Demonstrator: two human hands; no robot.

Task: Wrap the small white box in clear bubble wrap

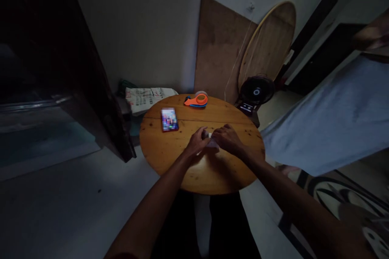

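1. A small pale object [212, 141], whitish and flat-looking, perhaps paper or plastic, lies between the two hands near the middle of the round, varnished wooden table [170, 158]. The room is dim and most of the object is covered, so I cannot tell exactly what it is.
2. The left hand [198, 141] comes in from the lower left, with its fingers curled down onto the near-left edge of the pale object. It touches the object, but whether it pinches it or merely presses on it I cannot tell.
3. The right hand [227, 138] reaches in from the lower right and lies over the object's right side, knuckles up and fingers bent. Its fingertips meet those of the left hand. The grip looks closed about the object, though the hold itself is hidden.
4. Farther back on the table, to the left of the hands, a smartphone in a dark red case [169, 119] lies flat with its screen lit.
5. At the table's far edge sits an orange and blue handheld tape dispenser [197, 100] carrying a roll of clear tape, well apart from the hands.
6. Behind the table, a flat brown board [217, 48] and a round wooden tabletop [270, 44] lean against the wall, with a small black fan [257, 91] on the floor before them.
7. A printed white sack [146, 98] lies left of the table, beside a dark cabinet [60, 68].
8. A pale blue cloth [334, 117] fills the right side of the view.
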